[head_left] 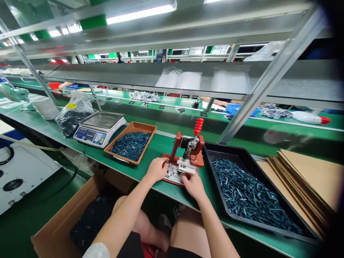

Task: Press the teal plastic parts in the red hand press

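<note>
A red hand press [176, 143] with a toggle clamp and a red ribbed handle [198, 126] stands on the green bench in front of me. My left hand [158, 169] is at the left side of its metal fixture base [173, 175], fingers closed in a pinch near a small red part. My right hand [194, 184] reaches in from the right, thumb and fingers closed together at the fixture under the silver press block [187, 166]. Whatever lies between the fingertips of either hand is too small or hidden to make out.
An orange tray [154, 129] of small dark blue parts and a digital scale [88, 136] stand left. On the right are a black tray [215, 179] of similar parts and stacked cardboard sheets [309, 175]. A cardboard box [61, 222] sits below; a metal post [266, 75] rises behind.
</note>
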A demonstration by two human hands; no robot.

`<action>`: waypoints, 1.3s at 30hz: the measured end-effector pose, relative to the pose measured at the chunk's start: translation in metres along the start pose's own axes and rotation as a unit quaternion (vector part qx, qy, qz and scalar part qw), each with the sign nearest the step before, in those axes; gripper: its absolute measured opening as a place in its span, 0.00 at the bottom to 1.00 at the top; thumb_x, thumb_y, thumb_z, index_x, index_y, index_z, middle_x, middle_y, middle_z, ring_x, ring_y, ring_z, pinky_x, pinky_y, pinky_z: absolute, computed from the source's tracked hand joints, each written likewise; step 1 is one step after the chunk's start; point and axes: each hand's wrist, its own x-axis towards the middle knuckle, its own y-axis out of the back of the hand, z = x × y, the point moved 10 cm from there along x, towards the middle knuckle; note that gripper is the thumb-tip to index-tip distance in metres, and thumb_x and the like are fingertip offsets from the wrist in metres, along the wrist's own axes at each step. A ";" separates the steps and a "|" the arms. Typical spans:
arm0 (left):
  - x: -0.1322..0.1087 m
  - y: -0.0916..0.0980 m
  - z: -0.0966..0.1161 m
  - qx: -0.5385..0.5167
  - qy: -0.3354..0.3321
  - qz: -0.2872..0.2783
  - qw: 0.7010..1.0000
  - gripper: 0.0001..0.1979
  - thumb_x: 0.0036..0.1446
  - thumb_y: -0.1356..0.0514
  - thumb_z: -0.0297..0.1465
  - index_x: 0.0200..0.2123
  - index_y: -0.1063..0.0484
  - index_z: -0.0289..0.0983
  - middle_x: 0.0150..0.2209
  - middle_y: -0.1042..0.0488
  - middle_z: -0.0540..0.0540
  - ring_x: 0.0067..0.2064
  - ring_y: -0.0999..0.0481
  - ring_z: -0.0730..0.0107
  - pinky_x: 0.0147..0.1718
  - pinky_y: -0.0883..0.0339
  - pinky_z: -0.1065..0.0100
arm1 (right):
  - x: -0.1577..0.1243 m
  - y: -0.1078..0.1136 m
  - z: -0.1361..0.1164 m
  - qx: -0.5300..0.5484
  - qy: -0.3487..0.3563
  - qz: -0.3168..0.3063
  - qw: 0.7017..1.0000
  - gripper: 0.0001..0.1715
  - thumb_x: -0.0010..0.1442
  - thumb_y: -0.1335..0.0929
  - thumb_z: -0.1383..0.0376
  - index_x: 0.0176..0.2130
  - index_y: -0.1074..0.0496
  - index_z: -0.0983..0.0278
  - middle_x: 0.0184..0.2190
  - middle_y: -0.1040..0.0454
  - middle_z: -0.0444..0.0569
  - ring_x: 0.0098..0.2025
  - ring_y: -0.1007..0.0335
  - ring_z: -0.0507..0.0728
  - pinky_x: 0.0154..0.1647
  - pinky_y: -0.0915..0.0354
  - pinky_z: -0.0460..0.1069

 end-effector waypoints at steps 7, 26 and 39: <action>0.004 -0.001 -0.046 -0.270 0.149 0.065 0.949 0.23 0.69 0.53 0.49 0.44 0.25 0.40 0.42 0.17 0.38 0.47 0.18 0.53 0.52 0.26 0.53 | 0.001 -0.004 -0.003 -0.030 -0.012 0.023 0.999 0.23 0.60 0.37 0.53 0.47 0.21 0.60 0.48 0.21 0.56 0.52 0.25 0.69 0.55 0.30 0.62; -0.118 0.017 -0.032 -0.317 0.172 0.222 0.906 0.17 0.65 0.43 0.48 0.51 0.32 0.46 0.48 0.26 0.40 0.50 0.23 0.56 0.54 0.28 0.51 | -0.047 0.025 -0.047 -0.001 0.027 0.120 0.992 0.11 0.64 0.36 0.56 0.35 0.27 0.57 0.38 0.25 0.56 0.44 0.28 0.68 0.49 0.31 0.65; -0.272 0.035 -0.151 -0.259 0.381 0.072 0.884 0.23 0.56 0.44 0.57 0.44 0.20 0.51 0.46 0.17 0.39 0.46 0.16 0.45 0.48 0.21 0.47 | -0.110 0.045 -0.072 -0.017 0.125 -0.020 0.992 0.12 0.63 0.31 0.59 0.46 0.21 0.49 0.40 0.19 0.53 0.39 0.20 0.65 0.37 0.21 0.59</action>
